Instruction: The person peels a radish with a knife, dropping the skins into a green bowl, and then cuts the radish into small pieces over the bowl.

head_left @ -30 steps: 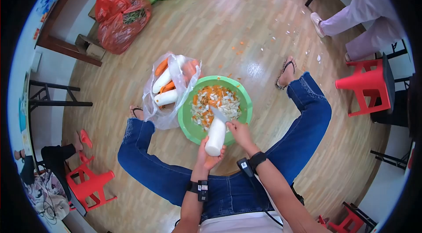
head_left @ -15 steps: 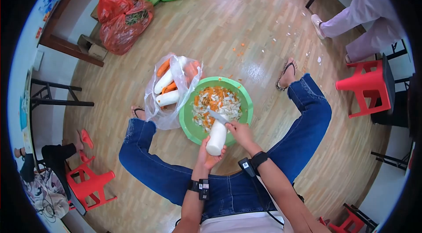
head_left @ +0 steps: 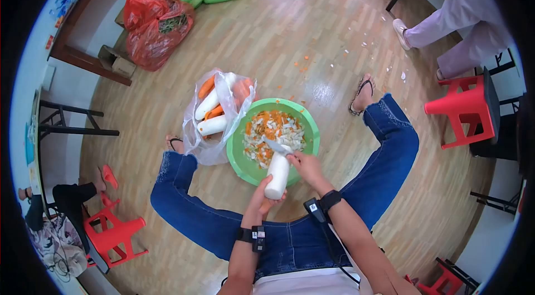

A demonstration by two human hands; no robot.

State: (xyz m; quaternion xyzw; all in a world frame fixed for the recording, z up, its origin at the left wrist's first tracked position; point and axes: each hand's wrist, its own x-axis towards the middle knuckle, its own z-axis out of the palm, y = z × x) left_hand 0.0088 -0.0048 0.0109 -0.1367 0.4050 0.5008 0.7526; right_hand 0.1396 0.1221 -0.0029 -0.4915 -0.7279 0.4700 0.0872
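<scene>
Asker: What is shown in the head view?

Describer: 1 view is given, looking down at a wood-patterned floor. A thick white radish is held at a tilt over the near side of a green basin, its far end pointed inward. In the basin, small white and orange pieces are heaped.

Asker: How are the 2 hands placed?

Describer: By the left hand, the radish is clasped around its lower part, from below and the side. By the right hand, a knife is gripped, its blade set at the radish's far end. Whether the edge has bitten in cannot be told.

Asker: Which step seems to be in hand?

Describer: Cutting, it is judged: pieces appear to be taken from the far end so that they are caught below. Uncut carrots and more radishes are seen in a clear plastic bag, just beside the basin.

Asker: What is called for by the next move?

Describer: A firm hold, probably; the far end should be kept above the basin, and the left hand clear of the blade.
</scene>
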